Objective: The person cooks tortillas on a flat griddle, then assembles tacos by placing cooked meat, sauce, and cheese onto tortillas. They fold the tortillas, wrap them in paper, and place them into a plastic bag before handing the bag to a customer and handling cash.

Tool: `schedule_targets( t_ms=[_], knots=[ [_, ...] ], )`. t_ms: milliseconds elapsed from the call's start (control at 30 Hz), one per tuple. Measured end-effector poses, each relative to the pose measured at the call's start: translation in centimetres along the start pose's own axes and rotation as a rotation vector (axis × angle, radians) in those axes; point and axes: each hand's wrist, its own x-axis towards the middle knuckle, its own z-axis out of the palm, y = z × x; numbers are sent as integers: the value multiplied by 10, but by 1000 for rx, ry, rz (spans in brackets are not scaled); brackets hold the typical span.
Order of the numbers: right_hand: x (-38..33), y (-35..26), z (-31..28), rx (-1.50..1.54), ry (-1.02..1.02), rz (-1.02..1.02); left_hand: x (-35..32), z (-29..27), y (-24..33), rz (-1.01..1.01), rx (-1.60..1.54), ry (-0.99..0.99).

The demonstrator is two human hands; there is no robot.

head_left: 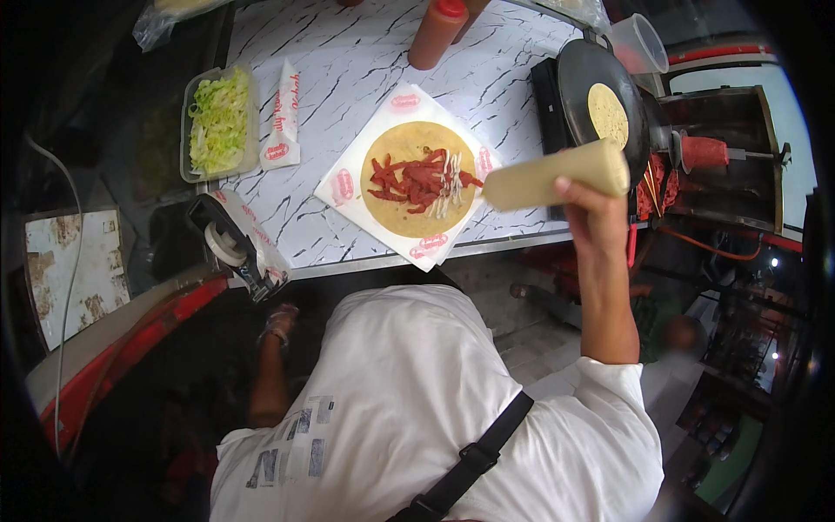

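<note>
My right hand is closed round a squeeze bottle of pale sauce. It is tipped nearly level, its nozzle pointing left at the right edge of a round flatbread. Strips of red-brown meat lie across the bread's middle, and thin white lines of sauce cross their right part. Beneath the bread is a square sheet of white printed paper. Low beside my body, below the counter edge, hangs my left hand in a clear plastic glove; its fingers are too dim to make out.
A tub of shredded lettuce and a folded paper wrapper occupy the counter's left. A tape dispenser sits at its front corner. Red squeeze bottle stands behind; at right, a black griddle bears another flatbread, near meat on a spit.
</note>
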Motion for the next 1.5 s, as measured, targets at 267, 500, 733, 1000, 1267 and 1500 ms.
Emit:
schedule_targets(
  t_ms=[267,500,733,1000,1267,1500],
  knots=[
    [1,-3,16,58,93,-92,9,-13,-15,-78,-363,82],
    [2,-1,32,12,25,-42,-16,-24,8,-83,-368,98],
    [8,3,45,22,-34,-63,-5,-5,-16,-47,-224,101],
    [18,26,56,41,-148,46,-43,9,1,-33,-269,180],
    [21,21,21,26,-63,35,-18,47,-19,537,384,345],
    [9,23,-13,-41,-62,35,-21,53,11,110,-73,96]
  ],
)
